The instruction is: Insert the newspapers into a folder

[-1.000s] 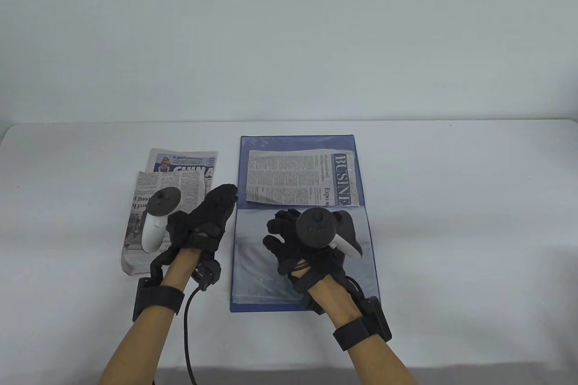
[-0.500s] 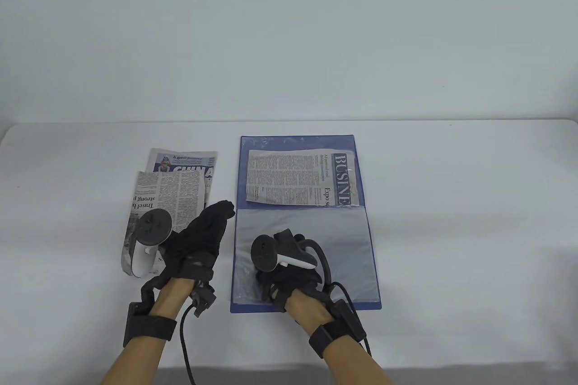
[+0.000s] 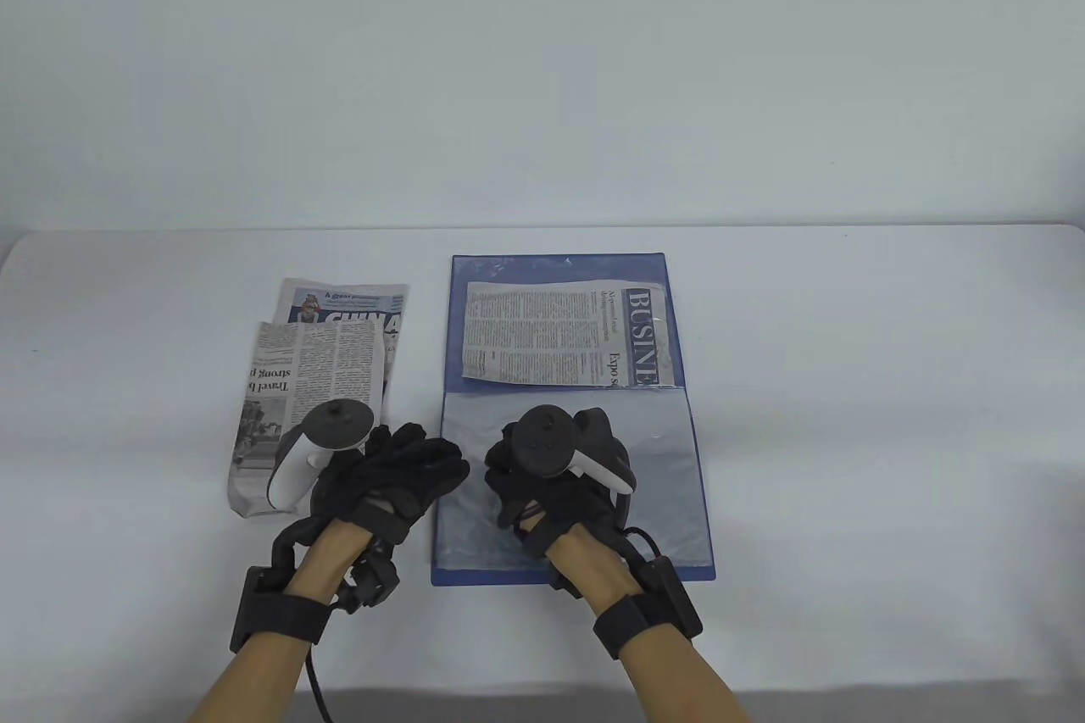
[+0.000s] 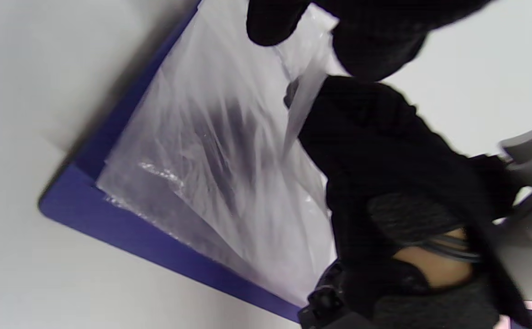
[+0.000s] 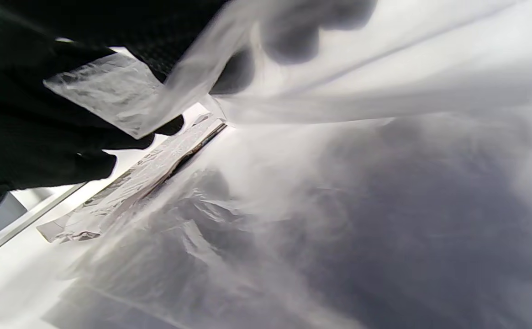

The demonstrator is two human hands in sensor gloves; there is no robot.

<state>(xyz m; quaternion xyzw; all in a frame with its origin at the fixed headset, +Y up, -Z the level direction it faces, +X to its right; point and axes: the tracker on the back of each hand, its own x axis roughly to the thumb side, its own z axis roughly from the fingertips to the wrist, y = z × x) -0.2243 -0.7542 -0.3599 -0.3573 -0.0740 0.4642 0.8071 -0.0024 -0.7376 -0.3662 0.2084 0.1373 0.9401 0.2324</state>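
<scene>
Done: one folded newspaper with a "BUSINE…" masthead (image 3: pixel 564 335) already lies in the far clear pocket of the open blue plastic folder (image 3: pixel 699 503), turned sideways, flat and inside the blue border.

Left to do: two more folded newspapers sit outside the folder, to its left on the white table (image 3: pixel 848 418): a black-and-white one on top (image 3: pixel 288 384) and a colour "CHINA" one (image 3: pixel 347 303) partly under it. Judging by this, roughly a third of the job is complete.

Step in hand: it looks like the opening of the near clear plastic sleeve (image 3: pixel 661 486), which holds no paper yet.

Left hand (image 3: pixel 398 477): at the folder's left edge, beside the loose newspapers; the left wrist view shows its fingertips (image 4: pixel 275 20) pinching a thin edge of the sleeve film.

Right hand (image 3: pixel 542 494): on the near sleeve; in the right wrist view its fingers (image 5: pixel 55 137) hold a lifted flap of film, with further fingers dimly visible behind the sheet.

Sleeve look: translucent, wrinkled, glossy, its layers parted near the hands; floppy and likely to cling.

Loose newspapers: creased, slightly curled at the near edge, untouched by either hand.
</scene>
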